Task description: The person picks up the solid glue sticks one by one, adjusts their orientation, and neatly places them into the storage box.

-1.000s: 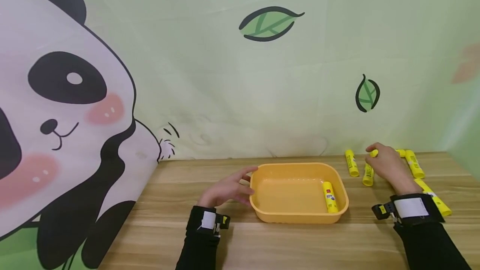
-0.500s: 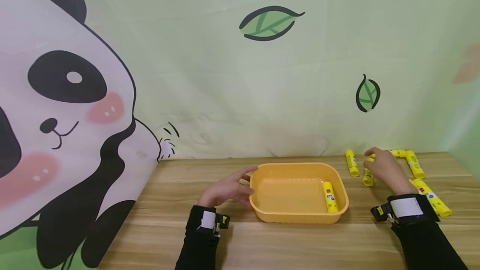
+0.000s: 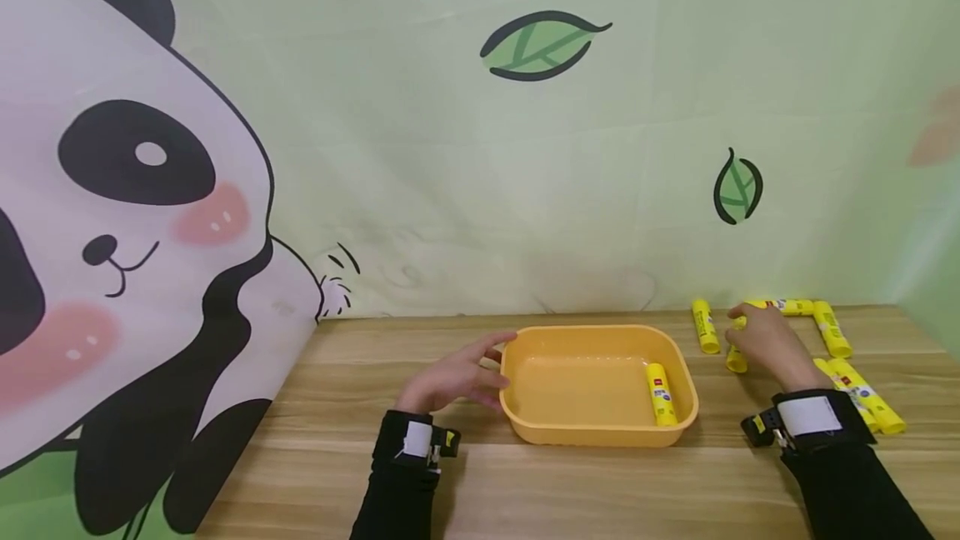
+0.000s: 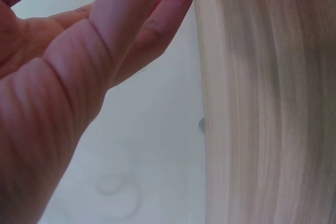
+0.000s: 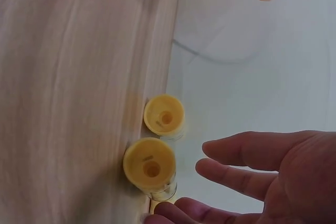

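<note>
My left hand touches the left end of an orange-yellow tray with its fingertips, the fingers extended. Inside the tray, at its right end, lies one yellow glue stick. My right hand is over a glue stick at the back right, partly covering it. In the right wrist view the thumb and fingers are spread apart beside the near glue stick, with no grip on it visible. Another glue stick lies just left of that hand.
More glue sticks lie right of my right hand: one along the back wall, one slanting beside it, and two side by side near the right wrist. Behind the wooden table hangs a pale green backdrop with a panda.
My right hand has shifted slightly toward me and its wrist to the left, uncovering more of the back and right-hand glue sticks. Left hand and tray stay put.
</note>
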`<state>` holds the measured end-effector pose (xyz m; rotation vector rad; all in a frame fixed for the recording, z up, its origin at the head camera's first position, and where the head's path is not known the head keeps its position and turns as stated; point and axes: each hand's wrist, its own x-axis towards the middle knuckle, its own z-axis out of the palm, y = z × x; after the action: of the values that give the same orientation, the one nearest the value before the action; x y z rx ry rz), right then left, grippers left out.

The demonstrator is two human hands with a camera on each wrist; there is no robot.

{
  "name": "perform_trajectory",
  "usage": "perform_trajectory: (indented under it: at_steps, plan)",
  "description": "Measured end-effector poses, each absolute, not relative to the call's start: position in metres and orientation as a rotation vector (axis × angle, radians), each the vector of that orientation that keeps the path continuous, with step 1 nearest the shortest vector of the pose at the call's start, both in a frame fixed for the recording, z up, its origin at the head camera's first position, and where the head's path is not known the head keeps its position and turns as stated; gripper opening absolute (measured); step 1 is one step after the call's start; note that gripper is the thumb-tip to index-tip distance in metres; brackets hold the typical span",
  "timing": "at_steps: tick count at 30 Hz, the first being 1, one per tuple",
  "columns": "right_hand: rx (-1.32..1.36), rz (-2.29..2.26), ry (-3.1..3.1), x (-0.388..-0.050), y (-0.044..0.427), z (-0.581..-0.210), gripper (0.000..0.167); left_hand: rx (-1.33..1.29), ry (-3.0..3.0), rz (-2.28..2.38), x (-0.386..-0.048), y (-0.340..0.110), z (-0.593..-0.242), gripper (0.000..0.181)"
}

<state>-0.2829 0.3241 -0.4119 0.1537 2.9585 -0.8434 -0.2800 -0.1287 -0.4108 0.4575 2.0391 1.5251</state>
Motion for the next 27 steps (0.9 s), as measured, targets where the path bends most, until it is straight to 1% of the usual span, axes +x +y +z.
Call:
perform_trajectory:
  at_steps: [21, 27]
  plan:
    - [0.152, -0.813, 2.949, -0.289, 0.330, -0.431, 0.049, 0.460, 2.033, 1.520, -0.280, -0.127, -0.410, 0.075]
    - [0.157, -0.853, 2.913, -0.286, 0.329, -0.428, 0.050, 0.464, 2.040, 1.518, -0.280, -0.127, -0.410, 0.075]
